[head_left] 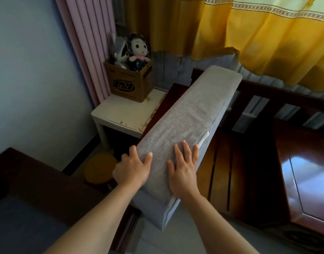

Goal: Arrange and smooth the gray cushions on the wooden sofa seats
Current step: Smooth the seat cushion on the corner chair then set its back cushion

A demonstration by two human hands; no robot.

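Placement step: we hold gray cushion (186, 114) on edge, tilted above bare wooden sofa seat (227, 162). Left hand (133, 167) grips its side, right hand (183, 167) lies flat on top. Next, likely: lower flat onto slats, then smooth.

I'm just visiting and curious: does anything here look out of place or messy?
Yes. The gray cushion stands on edge, tilted across the wooden sofa seat instead of lying flat, with the left hand and right hand on it. Small yellowish crumbs litter the white side table.
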